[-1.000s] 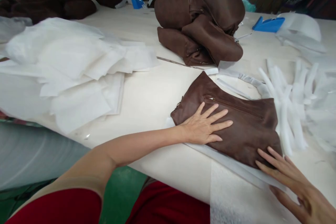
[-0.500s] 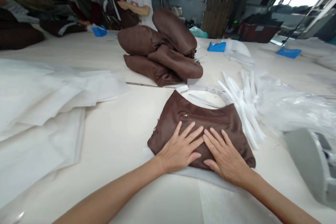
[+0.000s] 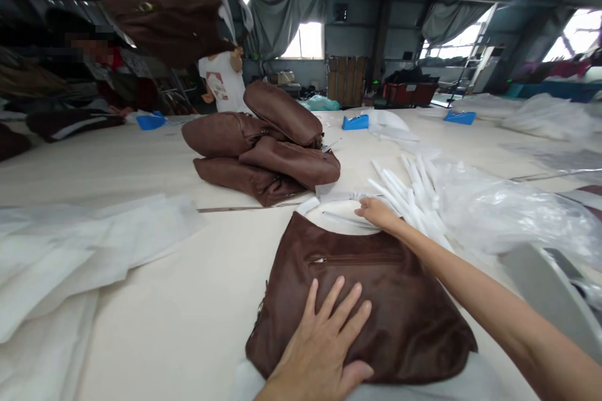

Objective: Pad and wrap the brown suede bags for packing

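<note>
A dark brown bag lies flat on the white table, its zipper side up. My left hand rests on the lower half of the bag with its fingers spread. Beyond the bag's top edge, my right hand has its fingers closed at the strap, which is wrapped in white material and curves away from the bag. White sheeting shows under the bag's lower edge.
Several brown bags are piled behind. White sheets lie left; white foam strips, clear plastic and a grey device are right. Blue tape dispensers stand farther back. A person is across the table.
My right hand has left the bag's face and moved up to the wrapped strap, closing there. My left hand stays on the bag. The view has tilted up, and a brown bag is raised at upper left.
</note>
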Motion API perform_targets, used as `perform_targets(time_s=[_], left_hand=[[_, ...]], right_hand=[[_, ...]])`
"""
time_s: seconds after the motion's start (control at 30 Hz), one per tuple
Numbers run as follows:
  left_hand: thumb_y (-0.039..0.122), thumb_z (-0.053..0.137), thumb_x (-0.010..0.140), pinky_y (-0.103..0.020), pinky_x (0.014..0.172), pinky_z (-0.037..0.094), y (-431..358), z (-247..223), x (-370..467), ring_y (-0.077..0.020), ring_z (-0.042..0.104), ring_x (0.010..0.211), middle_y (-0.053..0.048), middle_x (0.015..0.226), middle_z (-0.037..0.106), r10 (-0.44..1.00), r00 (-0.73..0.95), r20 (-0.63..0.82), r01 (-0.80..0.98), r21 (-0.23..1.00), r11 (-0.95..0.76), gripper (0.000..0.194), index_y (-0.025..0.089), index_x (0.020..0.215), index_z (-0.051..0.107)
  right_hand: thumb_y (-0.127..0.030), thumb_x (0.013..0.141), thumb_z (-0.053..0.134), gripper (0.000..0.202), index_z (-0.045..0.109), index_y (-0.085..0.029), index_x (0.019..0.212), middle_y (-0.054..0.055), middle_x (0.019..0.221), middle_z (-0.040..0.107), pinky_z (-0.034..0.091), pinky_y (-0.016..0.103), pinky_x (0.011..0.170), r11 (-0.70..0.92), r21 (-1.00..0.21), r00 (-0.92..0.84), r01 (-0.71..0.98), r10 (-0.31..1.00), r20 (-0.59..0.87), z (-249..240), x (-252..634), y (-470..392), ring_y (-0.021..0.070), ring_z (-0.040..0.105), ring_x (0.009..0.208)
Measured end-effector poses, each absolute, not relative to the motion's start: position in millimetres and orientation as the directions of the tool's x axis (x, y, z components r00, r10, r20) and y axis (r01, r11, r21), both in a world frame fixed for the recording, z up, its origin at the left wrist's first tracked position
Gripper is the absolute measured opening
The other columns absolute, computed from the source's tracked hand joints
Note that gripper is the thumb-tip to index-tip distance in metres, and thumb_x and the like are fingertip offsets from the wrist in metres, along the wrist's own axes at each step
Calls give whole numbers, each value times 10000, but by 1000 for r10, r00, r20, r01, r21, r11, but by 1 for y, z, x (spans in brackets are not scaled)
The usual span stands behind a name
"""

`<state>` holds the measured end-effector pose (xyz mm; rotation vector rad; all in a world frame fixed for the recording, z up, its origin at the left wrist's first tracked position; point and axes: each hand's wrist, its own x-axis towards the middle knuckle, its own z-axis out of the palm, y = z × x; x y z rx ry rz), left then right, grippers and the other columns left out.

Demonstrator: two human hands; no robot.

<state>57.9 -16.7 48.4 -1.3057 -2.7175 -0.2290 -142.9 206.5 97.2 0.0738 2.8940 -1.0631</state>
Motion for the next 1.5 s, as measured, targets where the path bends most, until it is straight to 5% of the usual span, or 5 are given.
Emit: perform_targets(time_s=[0.23,0.63,0.9,1.27,1.5], left_hand=[[750,389,876,-666,1160,-102,-19,25,44,-375,179,1477,-63,1598,301,785,-427,449,744,-319,587,799,252,1501,367],[636,509,901,-659,1187,16,-17,13,34,-371,229,1472,-58,1541,414,768,-302,565,695,-420,583,589,299,1383,542],[437,597,911,-659,1193,108,-7,-19,25,-348,332,1437,-28,1513,457,608,-244,756,677,-316,665,348,330,1237,657],[645,587,847,-645,1195,45,-17,45,57,-344,185,1483,-40,1625,227,763,-566,311,766,-143,626,858,260,1539,257],[559,594,891,-666,1181,117,-11,57,61,-343,250,1466,-75,1573,355,734,-629,257,773,103,626,763,275,1527,282]], right_hand=[[-315,921,640,206,643,-133,1016,48,1016,665,551,364,797,669,-719,-976,190,49,-213,67,-190,188,174,647,885],[-287,884,678,278,596,-132,1099,48,984,644,541,329,728,537,-802,-964,262,110,-241,68,-204,190,161,629,818],[-333,920,638,222,639,-138,1026,56,1048,656,534,394,839,491,-841,-972,229,157,-173,63,-216,176,190,637,937],[-382,740,743,253,586,-189,787,57,968,749,560,348,811,167,-975,-968,-145,-226,106,123,-114,224,212,708,904],[-98,963,413,432,593,-238,1330,68,1289,668,459,425,1102,397,-516,-645,-759,-567,513,80,20,243,202,610,1223]])
